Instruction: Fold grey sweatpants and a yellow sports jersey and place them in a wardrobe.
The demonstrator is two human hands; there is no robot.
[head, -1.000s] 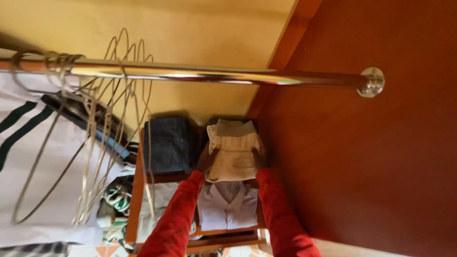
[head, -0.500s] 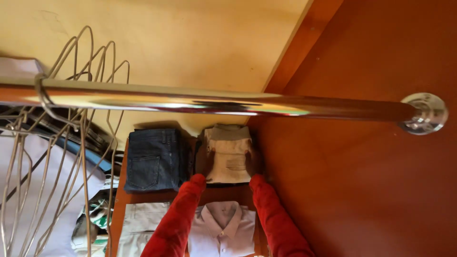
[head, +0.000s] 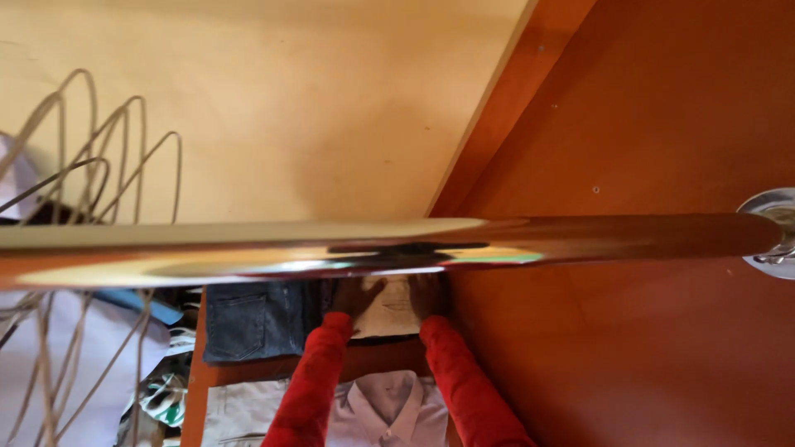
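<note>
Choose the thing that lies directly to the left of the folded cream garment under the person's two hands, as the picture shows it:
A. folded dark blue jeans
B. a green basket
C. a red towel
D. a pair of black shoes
A: the folded dark jeans lie on the same shelf, right beside the cream garment on which the left hand and right hand rest.

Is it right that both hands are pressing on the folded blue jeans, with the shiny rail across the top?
Not quite. In the head view both hands, left hand and right hand, rest on the folded cream garment, not the jeans. The folded blue jeans lie untouched beside it on the left. The shiny rail does cross above them.
</note>
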